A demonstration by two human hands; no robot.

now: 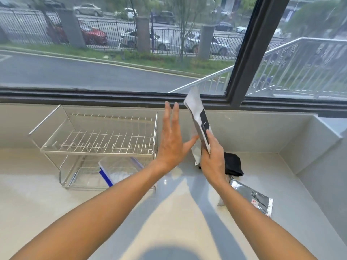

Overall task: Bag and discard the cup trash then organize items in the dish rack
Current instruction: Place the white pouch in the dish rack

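Pouch white and black, pinched upright in your right hand just right of the dish rack, your left hand flat, fingers straight, thumb touching the pouch, both above the surface.

No legible text anywhere. Faint white lettering on black panel of white pouch, too small/blurred to read. Small red mark + dark print on silver foil packet on worktop, also unreadable. No nos. or signs.
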